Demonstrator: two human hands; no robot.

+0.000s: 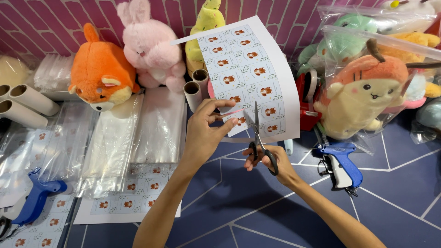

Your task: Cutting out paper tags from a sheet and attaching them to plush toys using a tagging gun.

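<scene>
The left hand [204,131] pinches the lower edge of a printed sheet [248,69], holding it up above the blue floor [239,206]. The right hand [271,160] has its fingers through the handles of the scissors [258,133], gripping them, blades upright and biting into the sheet's bottom edge. A blue tagging gun [340,163] lies just right of it, near a bagged plush [363,96].

Matt paper sheet [250,73], scissors [259,140] of shiny metal blades and black plastic handles, glossy clear plastic bags [138,133].
</scene>
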